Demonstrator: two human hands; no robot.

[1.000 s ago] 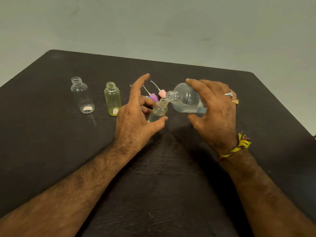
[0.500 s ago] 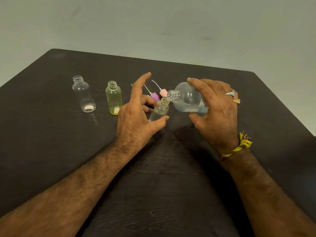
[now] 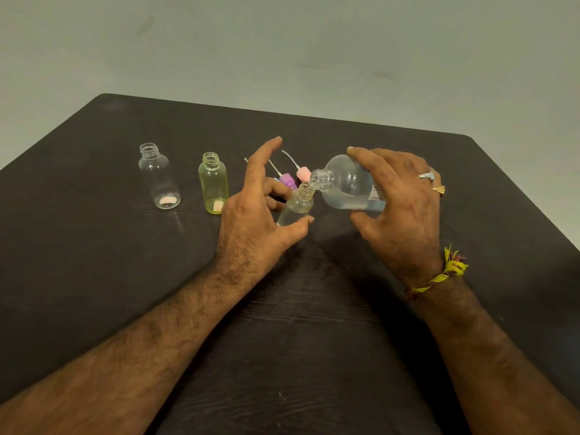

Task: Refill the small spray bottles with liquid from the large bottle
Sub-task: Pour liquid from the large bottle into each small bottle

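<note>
Right hand [image 3: 405,211] around tilted large bottle [image 3: 345,183], mouth at small bottle [image 3: 296,205].

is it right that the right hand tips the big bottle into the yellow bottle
Not quite. In the head view the right hand tips the big bottle into the clear small bottle held by the left hand; the yellow bottle stands apart.

Legible text: none. Large bottle [image 3: 346,183], held in the right hand [image 3: 405,211]: a white label [image 3: 376,193] shows just beside the palm, partly hidden by the fingers, with lines of small dark print, too small and blurred to read. No brand, number or sign can be made out on anything else.
</note>
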